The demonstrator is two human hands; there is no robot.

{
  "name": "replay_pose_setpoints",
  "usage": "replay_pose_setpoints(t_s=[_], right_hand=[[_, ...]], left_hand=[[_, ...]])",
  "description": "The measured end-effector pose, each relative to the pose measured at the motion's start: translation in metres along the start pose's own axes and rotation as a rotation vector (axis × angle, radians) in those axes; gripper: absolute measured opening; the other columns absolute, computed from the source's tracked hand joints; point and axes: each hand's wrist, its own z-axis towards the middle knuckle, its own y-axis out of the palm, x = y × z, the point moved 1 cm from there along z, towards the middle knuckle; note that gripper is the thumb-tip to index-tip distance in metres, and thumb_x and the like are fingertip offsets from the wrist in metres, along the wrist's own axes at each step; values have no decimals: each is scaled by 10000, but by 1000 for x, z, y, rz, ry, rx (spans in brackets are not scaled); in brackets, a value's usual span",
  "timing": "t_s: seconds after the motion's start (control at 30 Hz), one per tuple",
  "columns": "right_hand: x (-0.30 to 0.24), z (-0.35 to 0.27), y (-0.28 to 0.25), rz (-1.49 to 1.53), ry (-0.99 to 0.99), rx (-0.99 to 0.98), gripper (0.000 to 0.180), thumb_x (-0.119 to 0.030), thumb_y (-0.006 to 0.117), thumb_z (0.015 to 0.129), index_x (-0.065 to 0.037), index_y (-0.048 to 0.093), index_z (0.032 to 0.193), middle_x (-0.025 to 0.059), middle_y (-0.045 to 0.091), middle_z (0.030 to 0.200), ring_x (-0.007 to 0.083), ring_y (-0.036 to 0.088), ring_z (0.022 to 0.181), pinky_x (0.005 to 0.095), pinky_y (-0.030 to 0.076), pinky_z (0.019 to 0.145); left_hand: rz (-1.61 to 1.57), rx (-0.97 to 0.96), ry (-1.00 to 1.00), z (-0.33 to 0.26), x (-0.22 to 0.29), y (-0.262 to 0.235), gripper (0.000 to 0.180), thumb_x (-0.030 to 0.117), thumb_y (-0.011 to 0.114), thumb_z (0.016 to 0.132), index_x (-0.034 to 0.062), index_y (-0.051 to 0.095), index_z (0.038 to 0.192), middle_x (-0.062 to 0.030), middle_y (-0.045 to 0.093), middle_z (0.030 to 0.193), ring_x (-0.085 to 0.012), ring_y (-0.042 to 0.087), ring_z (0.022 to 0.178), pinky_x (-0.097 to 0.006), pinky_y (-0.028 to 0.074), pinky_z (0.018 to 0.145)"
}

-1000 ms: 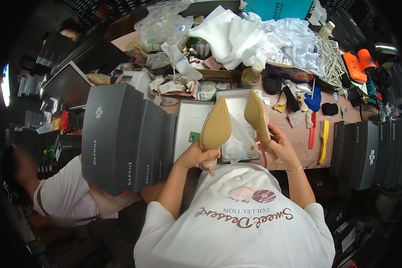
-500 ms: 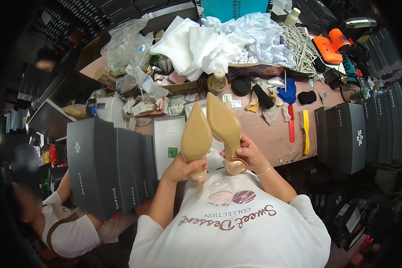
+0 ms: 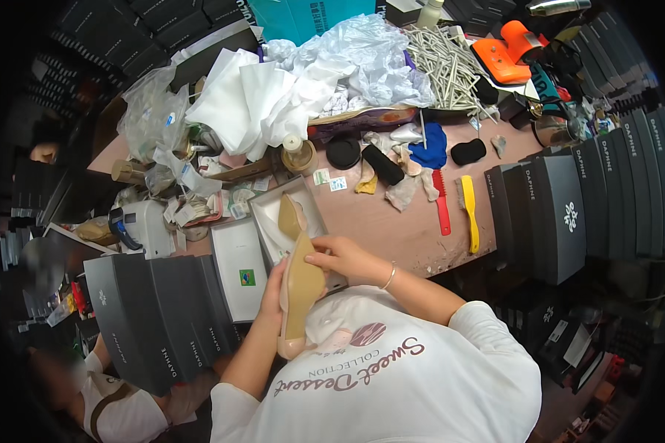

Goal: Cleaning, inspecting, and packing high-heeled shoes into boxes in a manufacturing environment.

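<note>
A beige pointed high-heeled shoe is held sole toward me, with its toe pointing away. Around its left side wraps my left hand, closed on it. My right hand has its fingers against the shoe near the toe, apparently gripping it there; the fingertips are partly hidden. Just beyond, the matching beige shoe lies in an open shoe box lined with white. Beside that, to the left, is a white open box part bearing a green sticker.
Dark shoe boxes stand in rows at left and right. A red comb-like brush and yellow-handled brush lie on the pink table. Plastic bags and paper rolls fill the back. Another person sits at left.
The right hand has let go of its shoe, which now lies in the box, and moved to the left hand's shoe. That shoe is lower and turned. The view has shifted.
</note>
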Motion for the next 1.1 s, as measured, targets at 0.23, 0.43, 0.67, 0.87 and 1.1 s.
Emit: replay_pose_setpoints(t_s=[0.23,0.43,0.67,0.87,1.1], right_hand=[[73,-11,-122,-608,-34,189,293,-226,633,844,2,645,1028,215,655,846,335,641,825,393,498,740],[97,33,-152,-748,-149,725,313,-212,649,817,2,633,1044,220,618,1009,366,606,954,415,489,800],[141,64,-183,-404,-87,817,232,-146,660,824,-4,607,1000,125,635,900,252,617,811,325,491,712],[89,31,-143,789,-115,503,325,-44,635,852,-37,489,1142,29,627,898,70,576,802,207,461,685],[25,-8,-51,270,150,4,150,-27,592,873,-29,588,1023,55,580,1094,130,581,930,255,473,815]], left_hand=[[45,62,146,5,-16,6,617,533,379,916,40,487,1272,-188,604,1096,-330,612,1005,-469,567,750],[68,104,152,16,-15,9,635,546,382,920,33,477,1283,-188,597,1116,-343,607,1008,-462,561,726],[70,117,171,16,-9,9,641,528,394,924,8,454,1292,-213,569,1155,-343,600,1016,-460,556,735],[47,129,138,17,-12,7,619,503,400,927,8,451,1296,-221,578,1158,-363,591,1061,-477,545,804],[-43,42,102,21,-8,13,559,407,427,948,0,423,1331,-220,569,1189,-358,558,1124,-461,463,973]])
